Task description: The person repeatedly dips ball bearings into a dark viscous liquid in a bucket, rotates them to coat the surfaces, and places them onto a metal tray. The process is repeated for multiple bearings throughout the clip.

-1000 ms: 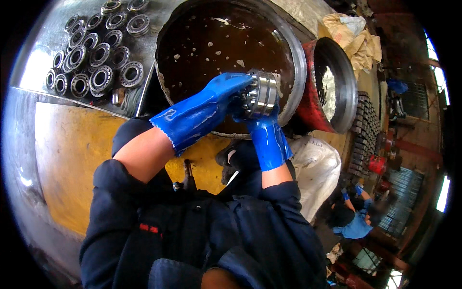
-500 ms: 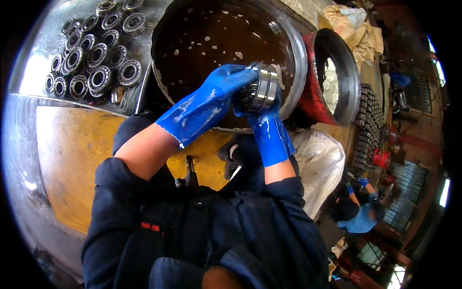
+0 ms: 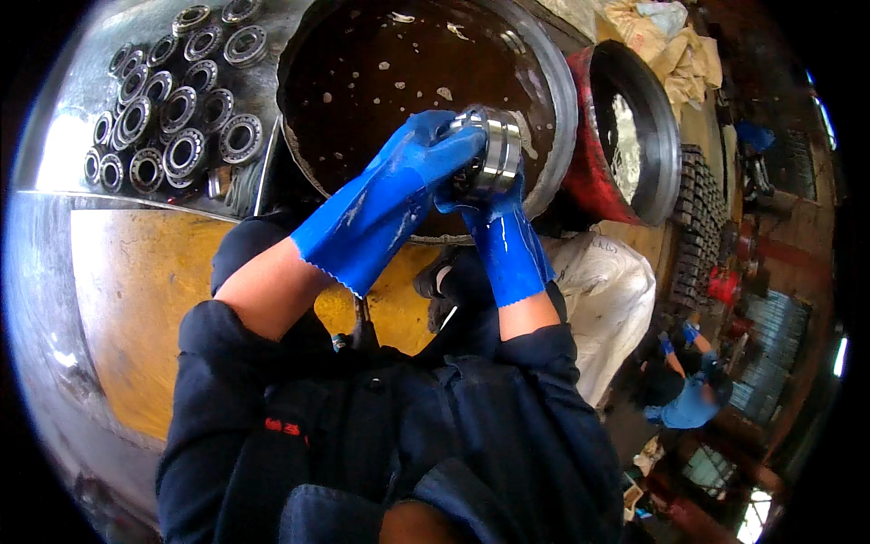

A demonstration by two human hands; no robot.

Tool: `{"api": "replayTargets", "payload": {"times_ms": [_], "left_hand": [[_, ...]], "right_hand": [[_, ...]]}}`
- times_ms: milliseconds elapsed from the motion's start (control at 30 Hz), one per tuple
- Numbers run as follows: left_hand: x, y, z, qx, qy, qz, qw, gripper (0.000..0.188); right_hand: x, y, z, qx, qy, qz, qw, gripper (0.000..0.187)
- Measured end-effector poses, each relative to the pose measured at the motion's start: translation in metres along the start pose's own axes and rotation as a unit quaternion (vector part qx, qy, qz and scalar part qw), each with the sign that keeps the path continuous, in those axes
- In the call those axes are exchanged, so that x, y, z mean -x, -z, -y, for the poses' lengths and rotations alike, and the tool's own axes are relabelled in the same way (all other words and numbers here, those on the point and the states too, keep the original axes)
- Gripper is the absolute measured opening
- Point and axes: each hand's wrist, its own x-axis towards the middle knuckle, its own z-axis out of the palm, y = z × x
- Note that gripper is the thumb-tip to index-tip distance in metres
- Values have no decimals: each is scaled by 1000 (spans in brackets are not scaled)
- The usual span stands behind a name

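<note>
A shiny steel roller bearing [image 3: 494, 154] is held up over the near rim of a large round drum [image 3: 564, 118] of brown liquid with pale bits of foam. My left hand [image 3: 426, 150], in a long blue rubber glove, grips the bearing's left face, its fingers reaching toward the rollers. From below and the right, my right hand [image 3: 494, 213] in a matching glove supports it, most of its fingers hidden behind the ring. The bearing's smooth outer ring faces right.
At the far left, several bearings [image 3: 184, 152] lie on a metal tray [image 3: 68, 118]. Right of the drum stands a red drum [image 3: 589, 172] with liquid inside; a white sack [image 3: 607, 290] lies nearer. Stacked dark metal parts [image 3: 698, 218] and a co-worker in blue [image 3: 693, 399] are farther right.
The left hand has shifted its hold, with its fingers now lower across the bearing's left face. The bearing stays at nearly the same place over the drum's rim.
</note>
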Motion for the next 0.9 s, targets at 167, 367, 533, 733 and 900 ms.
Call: {"api": "replayTargets", "payload": {"times_ms": [167,367,533,733,900], "left_hand": [[1,4,4,-38,-20,-15,999,77],[-3,-1,-7,35,68,61,995,63],[-8,-4,8,22,59,69,996,57],[-6,9,9,208,184,-33,960,43],[5,-3,-18,116,161,-85,977,35]], "right_hand": [[2,-10,-7,-645,-211,-16,735,38],[8,1,-25,-829,-280,-54,481,41],[4,22,-9,-715,-224,-48,660,42],[13,36,-10,-705,-211,-78,672,46],[14,44,-4,-681,-184,-109,700,43]]}}
